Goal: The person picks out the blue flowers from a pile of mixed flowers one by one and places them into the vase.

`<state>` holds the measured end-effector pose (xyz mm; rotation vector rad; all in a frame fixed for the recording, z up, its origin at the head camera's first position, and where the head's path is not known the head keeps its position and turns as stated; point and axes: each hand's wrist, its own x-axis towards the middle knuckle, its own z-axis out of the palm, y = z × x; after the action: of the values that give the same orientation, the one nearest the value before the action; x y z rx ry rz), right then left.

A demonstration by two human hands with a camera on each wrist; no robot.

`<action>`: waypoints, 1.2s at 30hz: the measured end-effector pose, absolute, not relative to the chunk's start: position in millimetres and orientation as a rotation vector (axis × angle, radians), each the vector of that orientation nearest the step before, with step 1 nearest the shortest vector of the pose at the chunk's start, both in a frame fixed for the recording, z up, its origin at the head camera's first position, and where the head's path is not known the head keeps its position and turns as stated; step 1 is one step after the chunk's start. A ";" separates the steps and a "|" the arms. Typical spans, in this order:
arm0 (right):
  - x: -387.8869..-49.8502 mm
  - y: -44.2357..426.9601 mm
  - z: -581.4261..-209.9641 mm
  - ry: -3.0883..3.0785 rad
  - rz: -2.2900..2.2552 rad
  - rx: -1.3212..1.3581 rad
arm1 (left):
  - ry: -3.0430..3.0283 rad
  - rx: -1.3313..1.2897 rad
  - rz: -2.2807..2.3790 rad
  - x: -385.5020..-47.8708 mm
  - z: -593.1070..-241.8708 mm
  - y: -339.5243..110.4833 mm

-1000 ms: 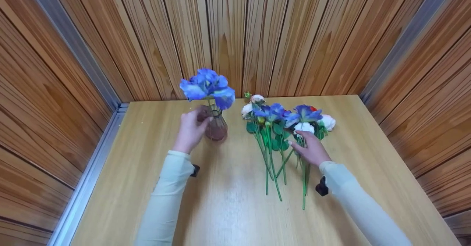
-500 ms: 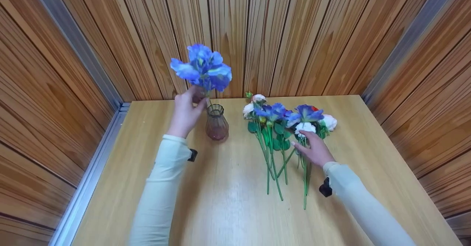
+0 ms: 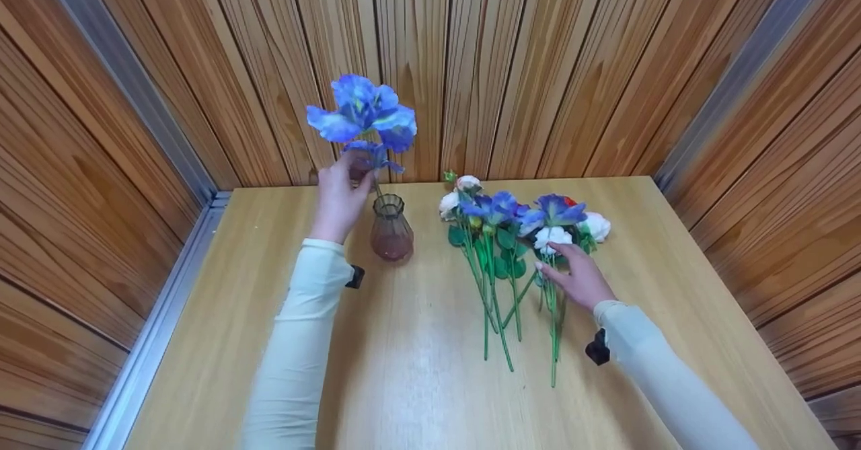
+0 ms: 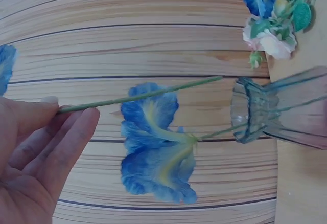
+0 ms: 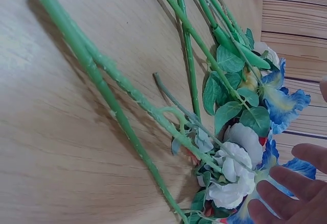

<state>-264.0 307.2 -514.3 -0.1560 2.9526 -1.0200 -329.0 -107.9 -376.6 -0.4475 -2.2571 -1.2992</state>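
Observation:
My left hand (image 3: 340, 198) pinches the thin green stem (image 4: 148, 97) of a blue iris (image 3: 360, 110) between thumb and fingers. That stem's lower end is outside the glass vase (image 3: 392, 238), close to its mouth. A second blue iris (image 4: 158, 178) stands in the vase, its stem passing through the neck; in the head view its bloom shows just below the held one. My right hand (image 3: 580, 278) has its fingers extended over the lying flowers, nearest a white flower (image 3: 553, 240) and a blue iris (image 5: 281, 180). Whether its fingertips touch them, I cannot tell.
Several artificial flowers lie on the wooden table (image 3: 417, 383) right of the vase, including blue irises (image 3: 494, 208) and a pale rose (image 3: 595, 227). Their green stems (image 3: 501, 329) point toward the front. Wood-panelled walls (image 3: 410, 33) enclose the back and sides.
From beside the vase neck, my left hand has risen with the iris, bringing its stem out of the vase. The second iris has come into view below it. My right hand has hardly moved.

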 end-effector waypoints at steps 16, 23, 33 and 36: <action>-262.3 314.8 -518.1 2.967 -1.022 -0.168 | -2.158 -0.294 -1.340 -357.8 -403.7 -108.5; -261.0 317.4 -520.0 2.949 -1.007 -0.134 | -2.187 -0.265 -1.326 -363.6 -420.4 -109.1; -261.8 320.6 -523.4 2.932 -1.022 -0.102 | -2.204 -0.276 -1.345 -368.9 -430.8 -101.8; -261.7 320.6 -524.2 2.938 -1.022 -0.102 | -2.220 -0.263 -1.360 -370.2 -435.7 -98.8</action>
<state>-261.7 320.6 -524.2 -0.1020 2.9376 -1.0219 -370.2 -98.8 -435.7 -0.2632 -2.2198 -1.3595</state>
